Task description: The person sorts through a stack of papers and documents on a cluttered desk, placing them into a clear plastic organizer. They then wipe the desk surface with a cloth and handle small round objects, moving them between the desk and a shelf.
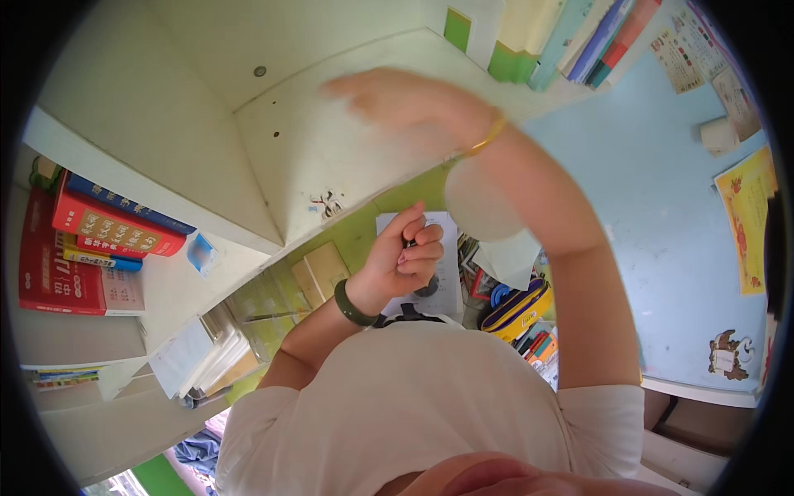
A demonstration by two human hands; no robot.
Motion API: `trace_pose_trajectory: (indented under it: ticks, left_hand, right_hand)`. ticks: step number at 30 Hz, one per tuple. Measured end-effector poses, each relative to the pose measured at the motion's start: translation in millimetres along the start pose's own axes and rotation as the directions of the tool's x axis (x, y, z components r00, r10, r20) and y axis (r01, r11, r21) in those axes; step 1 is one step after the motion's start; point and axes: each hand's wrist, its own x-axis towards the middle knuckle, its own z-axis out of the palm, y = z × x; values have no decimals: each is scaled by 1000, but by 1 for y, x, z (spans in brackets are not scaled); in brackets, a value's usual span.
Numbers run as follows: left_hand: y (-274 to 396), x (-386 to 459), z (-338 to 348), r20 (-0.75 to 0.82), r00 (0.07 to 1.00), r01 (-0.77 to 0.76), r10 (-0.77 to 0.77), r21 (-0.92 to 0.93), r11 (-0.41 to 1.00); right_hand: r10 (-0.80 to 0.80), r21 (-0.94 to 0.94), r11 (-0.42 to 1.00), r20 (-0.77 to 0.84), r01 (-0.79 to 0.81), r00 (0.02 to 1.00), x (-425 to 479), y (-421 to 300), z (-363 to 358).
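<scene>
My left hand, with a dark green bangle on its wrist, is curled around a small dark object that the fingers mostly hide. Printed paper lies on the green desk below that hand. Raised in front of the white shelf board is my right hand, blurred by motion. Its fingers point left, and a gold-coloured bracelet circles the wrist. Whether the right fingers hold anything cannot be made out.
Red and blue books fill a left-hand shelf. More books stand upper right, near a light-blue panel bearing notes. On the desk are a yellow-and-purple pencil case, a pale round disc and a wooden box.
</scene>
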Motion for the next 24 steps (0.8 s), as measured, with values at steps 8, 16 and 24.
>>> trace_pose_trajectory:
  ticks: [8, 16, 24]
  left_hand:
    - [12, -9, -2, -20, 998, -59, 57, -61, 996]
    - [20, -36, -17, 81, 989, -112, 120, -92, 989]
    - [12, -38, -7, 31, 995, -98, 99, -30, 995]
  right_hand:
    - [-122, -89, 988, 22, 124, 992, 62, -60, 26]
    - [189, -146, 969, -83, -199, 979, -2, 44, -25]
    - [-9, -60, 998, 88, 14, 996, 83, -39, 20]
